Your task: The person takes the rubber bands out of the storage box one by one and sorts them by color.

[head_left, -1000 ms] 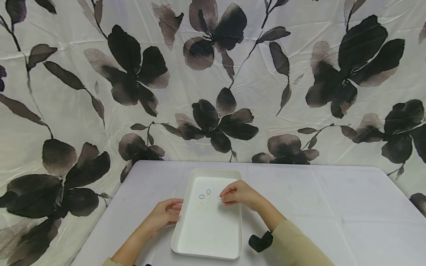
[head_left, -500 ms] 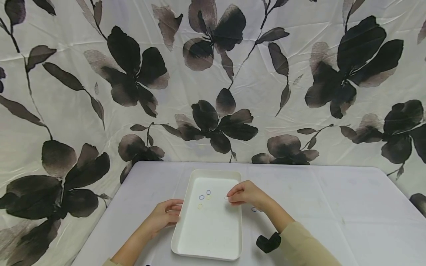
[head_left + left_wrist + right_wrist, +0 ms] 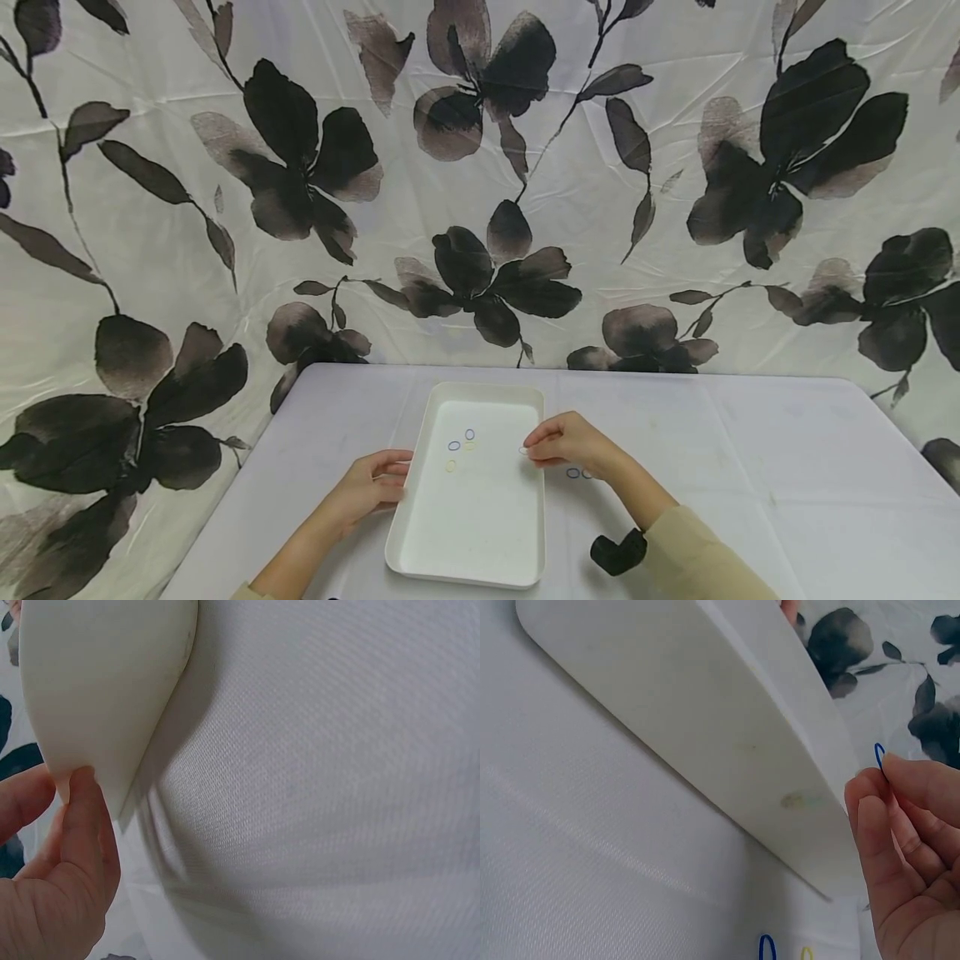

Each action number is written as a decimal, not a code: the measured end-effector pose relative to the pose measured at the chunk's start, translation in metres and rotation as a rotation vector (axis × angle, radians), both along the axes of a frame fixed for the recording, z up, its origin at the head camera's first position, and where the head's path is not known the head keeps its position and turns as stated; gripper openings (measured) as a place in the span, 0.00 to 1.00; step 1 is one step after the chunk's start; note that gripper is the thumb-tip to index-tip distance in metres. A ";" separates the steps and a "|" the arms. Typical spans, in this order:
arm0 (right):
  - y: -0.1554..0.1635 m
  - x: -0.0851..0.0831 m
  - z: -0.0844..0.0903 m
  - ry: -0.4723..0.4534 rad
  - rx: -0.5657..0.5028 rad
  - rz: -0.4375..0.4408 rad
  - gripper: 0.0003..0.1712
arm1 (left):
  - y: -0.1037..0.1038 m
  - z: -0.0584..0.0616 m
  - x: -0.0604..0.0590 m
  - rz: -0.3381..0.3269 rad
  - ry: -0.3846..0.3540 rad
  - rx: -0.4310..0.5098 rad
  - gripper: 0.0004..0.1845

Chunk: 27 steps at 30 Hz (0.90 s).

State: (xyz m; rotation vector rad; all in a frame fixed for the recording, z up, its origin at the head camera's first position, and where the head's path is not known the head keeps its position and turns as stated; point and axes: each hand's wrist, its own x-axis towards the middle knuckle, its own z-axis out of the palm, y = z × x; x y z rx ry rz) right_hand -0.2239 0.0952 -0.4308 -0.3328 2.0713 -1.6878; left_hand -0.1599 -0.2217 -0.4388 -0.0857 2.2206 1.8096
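Note:
My left hand (image 3: 369, 483) grips the left rim of a white rectangular tray (image 3: 465, 533); the left wrist view has thumb and fingers at its edge. Over the tray's right rim, my right hand (image 3: 573, 443) pinches a small blue rubber band (image 3: 880, 754) between thumb and fingertips. Inside the tray, toward its upper left, lie an upper blue rubber band (image 3: 470, 434), a second blue one beside it, a yellow rubber band (image 3: 451, 466) and another pale yellow one.
Just right of the tray, partly behind my right wrist, blue rubber bands (image 3: 573, 472) lie on the white-covered table (image 3: 712, 467); a yellow rubber band (image 3: 807, 953) shows there too. A black object (image 3: 618, 552) is by the right sleeve. A floral cloth (image 3: 480, 183) hangs behind.
My right hand has moved right with the pinched rubber band, from inside the tray to its right rim. Rubber bands on the table have come into sight. My left hand stays put.

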 end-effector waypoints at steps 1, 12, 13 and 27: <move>0.001 0.000 0.000 0.000 0.004 -0.002 0.10 | 0.000 0.000 0.000 0.002 -0.001 -0.003 0.30; 0.012 0.004 0.000 0.025 0.031 0.009 0.12 | 0.001 0.000 -0.001 0.013 -0.005 -0.010 0.30; 0.014 0.004 0.000 0.027 0.031 0.010 0.12 | 0.001 0.000 -0.001 0.013 -0.005 -0.013 0.30; 0.039 0.009 -0.001 0.037 0.025 0.027 0.14 | 0.000 -0.002 -0.001 0.020 -0.005 -0.024 0.30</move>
